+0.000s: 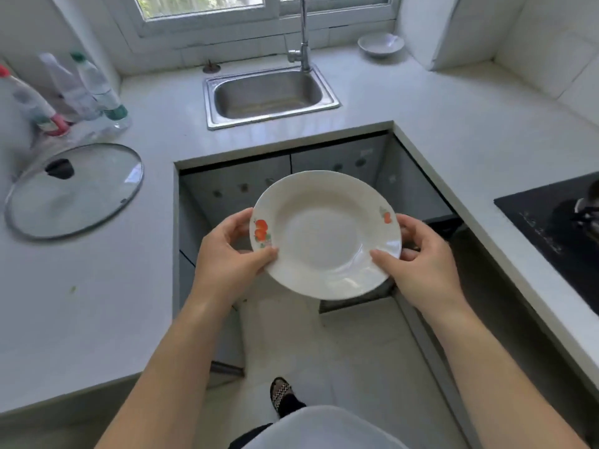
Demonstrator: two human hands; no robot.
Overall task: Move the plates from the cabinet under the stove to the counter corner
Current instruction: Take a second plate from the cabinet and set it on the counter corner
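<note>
Mid-carry, my left hand (pixel 227 251) and right hand (pixel 421 257) pinch opposite rims of the plate (pixel 324 234), held level above the floor (pixel 356 345) (not yet over the bench (pixel 453 102)), so next it needs swinging to the corner.

The plate (pixel 324 234), gripped by the left hand (pixel 227 251) and right hand (pixel 424 260), hangs over open floor between the counters. I see bare counter (pixel 421 102) running from the sink (pixel 270 95) rightward to the far corner, where a bowl (pixel 381 44) sits by the wall. The faucet (pixel 303 34) stands tall behind the sink (the one upright obstacle there). A glass lid (pixel 74 189) and bottles (pixel 81 89) occupy the left counter; the stove (pixel 551 228) fills the right edge.
</note>
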